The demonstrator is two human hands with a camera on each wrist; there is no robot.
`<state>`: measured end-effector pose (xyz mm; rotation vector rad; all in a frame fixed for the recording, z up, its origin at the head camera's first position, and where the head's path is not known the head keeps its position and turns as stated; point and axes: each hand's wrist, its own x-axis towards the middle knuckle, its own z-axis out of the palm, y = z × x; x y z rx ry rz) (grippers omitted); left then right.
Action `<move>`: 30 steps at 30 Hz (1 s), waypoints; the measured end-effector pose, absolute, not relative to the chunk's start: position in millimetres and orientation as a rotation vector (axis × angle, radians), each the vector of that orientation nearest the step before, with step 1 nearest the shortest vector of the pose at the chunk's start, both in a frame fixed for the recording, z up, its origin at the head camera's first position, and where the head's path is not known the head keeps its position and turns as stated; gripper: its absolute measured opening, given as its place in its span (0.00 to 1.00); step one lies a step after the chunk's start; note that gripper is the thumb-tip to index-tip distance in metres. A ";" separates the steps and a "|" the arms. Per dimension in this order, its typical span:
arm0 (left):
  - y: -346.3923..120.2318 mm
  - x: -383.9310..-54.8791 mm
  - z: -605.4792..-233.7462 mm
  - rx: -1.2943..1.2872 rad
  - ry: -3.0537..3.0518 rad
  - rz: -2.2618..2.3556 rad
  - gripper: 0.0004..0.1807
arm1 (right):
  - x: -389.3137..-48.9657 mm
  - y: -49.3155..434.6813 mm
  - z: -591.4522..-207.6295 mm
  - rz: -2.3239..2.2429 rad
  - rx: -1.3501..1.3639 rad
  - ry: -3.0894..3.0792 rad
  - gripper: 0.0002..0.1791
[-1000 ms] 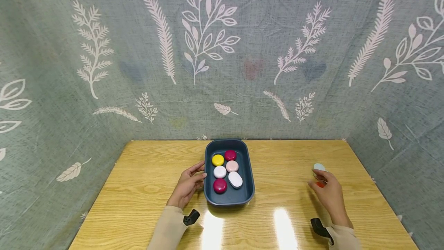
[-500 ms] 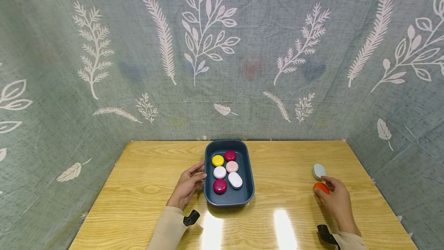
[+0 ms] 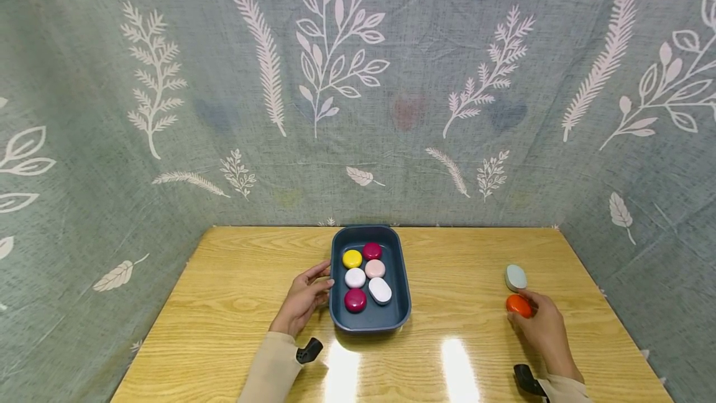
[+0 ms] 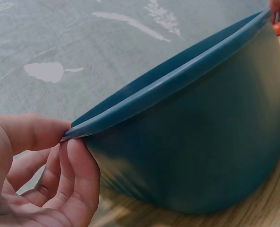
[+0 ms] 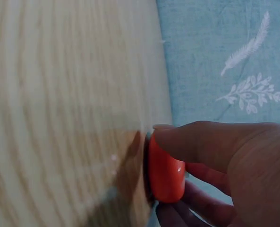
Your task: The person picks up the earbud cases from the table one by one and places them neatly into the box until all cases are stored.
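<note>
A dark blue rectangular bin [image 3: 404, 303] stands mid-table. My left hand [image 3: 304, 298] is at its left side; in the left wrist view thumb and fingers pinch the rim [image 4: 177, 78]. Inside the bin lie small glossy rounded pieces: a yellow one [image 3: 352, 259], two crimson ones [image 3: 355, 300], a pale pink one [image 3: 375, 268], a round white one [image 3: 355, 277] and an oval white one [image 3: 380, 290]. At the right, my right hand [image 3: 544, 327] holds a glossy orange-red round piece [image 3: 519, 306] between thumb and fingers, at the tabletop. A pale blue-green oval piece [image 3: 516, 277] lies just beyond it.
The wooden table [image 3: 447, 266] is bounded at the back and sides by a grey-green leaf-print cloth [image 3: 358, 142]. Two bright light reflections lie near its front.
My right hand has drawn back towards me and slightly right, from over the pale and orange-red pieces, and now grips the orange-red one. The left hand and bin have stayed in place.
</note>
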<state>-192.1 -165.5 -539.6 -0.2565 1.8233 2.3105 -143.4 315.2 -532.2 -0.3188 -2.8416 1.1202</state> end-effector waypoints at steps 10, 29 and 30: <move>-165.8 -190.8 -539.3 -0.263 1.823 2.311 0.31 | -145.5 318.1 -536.2 1.050 -0.285 -2.863 0.33; -166.1 -192.2 -541.0 -0.267 1.815 2.315 0.30 | -147.8 301.0 -526.2 1.086 -0.201 -2.845 0.32; -166.0 -192.5 -541.3 -0.270 1.812 2.316 0.30 | -148.8 298.5 -525.2 1.093 -0.182 -2.839 0.32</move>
